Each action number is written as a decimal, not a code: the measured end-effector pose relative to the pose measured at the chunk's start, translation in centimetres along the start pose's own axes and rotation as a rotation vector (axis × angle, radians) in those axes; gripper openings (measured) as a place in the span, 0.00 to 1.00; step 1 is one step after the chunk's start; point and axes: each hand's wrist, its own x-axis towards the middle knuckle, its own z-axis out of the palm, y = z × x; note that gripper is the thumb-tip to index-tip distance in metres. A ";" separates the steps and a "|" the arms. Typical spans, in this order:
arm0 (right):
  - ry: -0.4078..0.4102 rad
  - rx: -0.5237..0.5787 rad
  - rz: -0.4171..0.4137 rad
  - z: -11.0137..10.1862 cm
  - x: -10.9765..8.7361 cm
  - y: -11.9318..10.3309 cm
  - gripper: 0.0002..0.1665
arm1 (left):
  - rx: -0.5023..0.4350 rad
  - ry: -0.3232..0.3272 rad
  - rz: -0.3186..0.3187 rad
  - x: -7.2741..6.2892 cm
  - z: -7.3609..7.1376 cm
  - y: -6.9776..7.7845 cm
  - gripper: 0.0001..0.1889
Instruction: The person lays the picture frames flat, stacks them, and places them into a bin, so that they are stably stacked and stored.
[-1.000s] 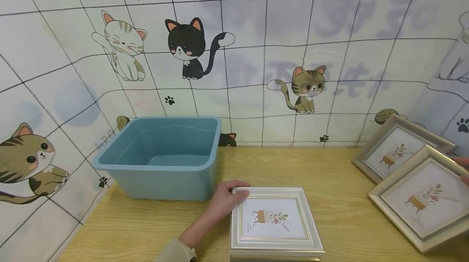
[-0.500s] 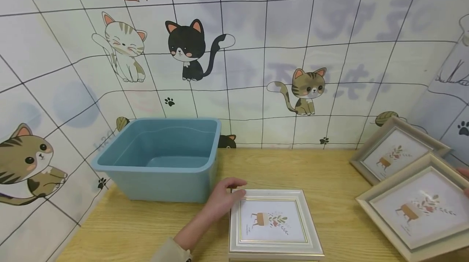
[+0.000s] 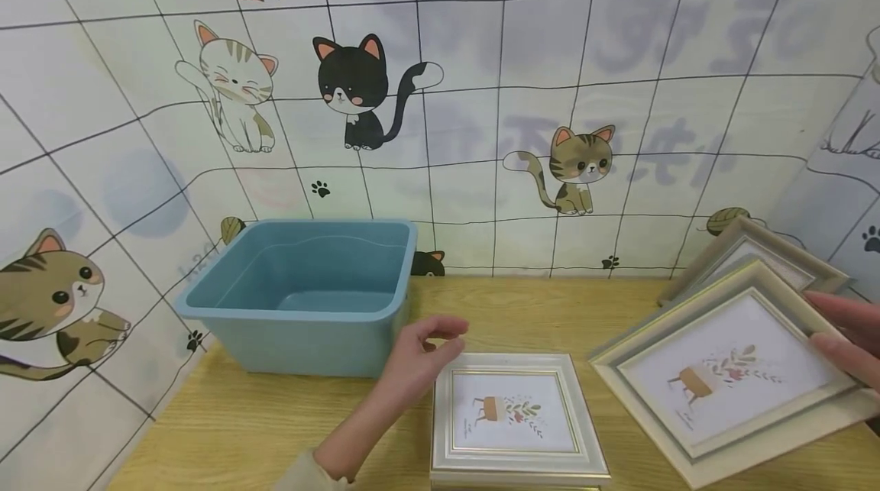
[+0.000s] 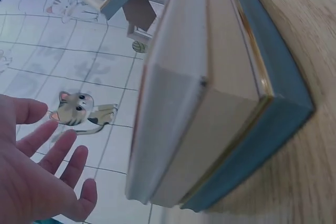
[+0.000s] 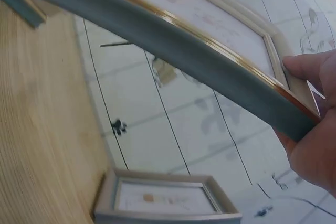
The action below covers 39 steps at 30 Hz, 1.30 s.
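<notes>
My right hand grips a cream picture frame by its right edge, thumb on the front, at the right of the head view. In the right wrist view, the hand pinches the frame's corner and the side of the frame looks grey-green with a gold line. My left hand hovers at the upper left corner of a stack of white picture frames, its fingers loosely bent and holding nothing. The left wrist view shows that hand with spread fingers, apart from the stack.
A blue plastic bin stands at the left on the wooden table. Another picture frame leans at the back right, partly covered by the held one. A wall with cat drawings closes off the back.
My right hand has carried the held frame left toward the stack, covering more of the leaning frame. My left hand has let go of the stack's corner and lifted slightly.
</notes>
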 end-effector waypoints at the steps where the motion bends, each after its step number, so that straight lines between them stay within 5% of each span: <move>1: -0.008 0.005 -0.007 0.3 -0.1 -0.8 0.34 | -0.012 -0.008 0.015 -0.1 0.0 0.3 0.12; 10: -0.126 0.197 0.103 4.9 -1.6 -7.1 0.32 | -0.123 -0.118 0.243 -1.2 0.2 2.8 0.16; 18: -0.210 0.289 0.007 8.6 -3.0 -9.8 0.29 | -0.177 -0.197 0.356 -1.9 0.1 4.5 0.21; 25: -0.309 0.611 -0.049 10.6 -3.4 -10.8 0.28 | -0.301 -0.337 0.326 -2.4 0.4 5.1 0.24; 34: -0.319 0.685 -0.060 12.1 -4.1 -11.7 0.29 | -0.288 -0.445 0.361 -2.4 1.1 4.9 0.28; 39: -0.329 0.706 -0.089 12.3 -4.3 -12.1 0.28 | -0.317 -0.519 0.289 -2.7 1.2 5.0 0.30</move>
